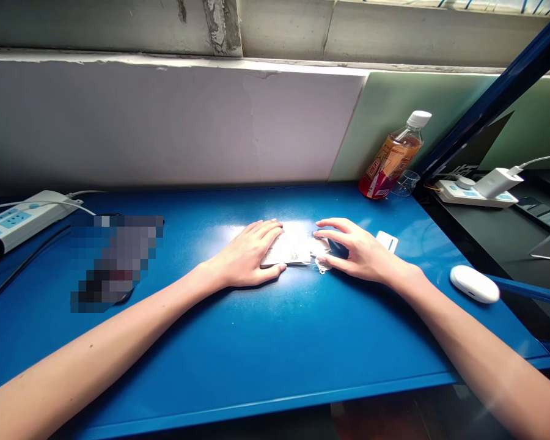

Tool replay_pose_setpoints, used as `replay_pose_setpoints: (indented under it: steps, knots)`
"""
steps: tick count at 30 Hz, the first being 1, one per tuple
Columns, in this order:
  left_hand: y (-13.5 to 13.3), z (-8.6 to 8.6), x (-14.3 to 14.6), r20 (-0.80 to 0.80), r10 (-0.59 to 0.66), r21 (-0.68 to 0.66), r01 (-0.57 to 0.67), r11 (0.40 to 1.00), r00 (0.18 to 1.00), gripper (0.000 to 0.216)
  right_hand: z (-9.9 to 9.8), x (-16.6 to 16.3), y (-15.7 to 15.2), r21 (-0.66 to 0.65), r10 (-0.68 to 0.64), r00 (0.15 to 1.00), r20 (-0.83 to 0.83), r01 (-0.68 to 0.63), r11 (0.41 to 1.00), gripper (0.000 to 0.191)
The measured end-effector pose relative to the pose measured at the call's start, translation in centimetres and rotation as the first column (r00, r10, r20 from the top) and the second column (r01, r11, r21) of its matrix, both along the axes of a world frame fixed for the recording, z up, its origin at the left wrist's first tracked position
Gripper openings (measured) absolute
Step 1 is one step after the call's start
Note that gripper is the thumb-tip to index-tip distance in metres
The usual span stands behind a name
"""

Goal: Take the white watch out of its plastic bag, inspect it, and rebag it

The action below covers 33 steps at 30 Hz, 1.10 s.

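Note:
A flat white card-like packet (293, 249) lies on the blue table (275, 342) in a bright patch of light. My left hand (250, 256) rests flat on its left part, fingers stretched out and pressing it down. My right hand (352, 250) sits at the packet's right end, fingers curved over a small dark object (337, 247) that I cannot make out, with a bit of clear wrapping (321, 264) beneath. A small white tag (387, 241) lies just right of that hand.
A tea bottle (392, 160) with a white cap stands at the back right beside a clear cup (406, 182). A white earbud-style case (474, 284) lies near the right edge. Power strips sit at far left (13, 223) and far right (467, 192). A wall runs behind.

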<state>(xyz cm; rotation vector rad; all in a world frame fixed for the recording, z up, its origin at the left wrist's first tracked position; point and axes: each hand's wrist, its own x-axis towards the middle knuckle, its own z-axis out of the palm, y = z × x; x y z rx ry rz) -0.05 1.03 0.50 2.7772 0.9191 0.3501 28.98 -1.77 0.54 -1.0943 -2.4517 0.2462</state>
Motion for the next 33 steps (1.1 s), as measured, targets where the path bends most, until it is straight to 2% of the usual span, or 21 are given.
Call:
replay_pose_setpoints:
  steps: [6, 16, 23, 33]
  knots:
    - [0.0, 0.0, 0.1, -0.011, 0.007, 0.0, -0.007, 1.0, 1.0, 0.066, -0.7, -0.9, 0.0, -0.049, -0.005, 1.0, -0.014, 0.004, 0.999, 0.038]
    - [0.0, -0.1, 0.0, -0.019, 0.01, 0.006, -0.01, 1.0, 1.0, 0.066, 0.9, 0.2, 0.3, -0.084, -0.036, 0.999, 0.027, 0.038, 0.996, 0.023]
    - [0.1, -0.2, 0.0, -0.013, 0.012, -0.002, -0.012, 1.0, 1.0, 0.066, 0.3, 0.0, 0.3, -0.089, -0.008, 1.0, 0.002, 0.008, 0.996, 0.034]
    - [0.0, 0.0, 0.0, -0.015, 0.014, 0.0, -0.014, 1.0, 1.0, 0.062, 0.4, 1.3, 1.1, -0.117, -0.017, 1.0, -0.006, 0.016, 0.993, 0.028]
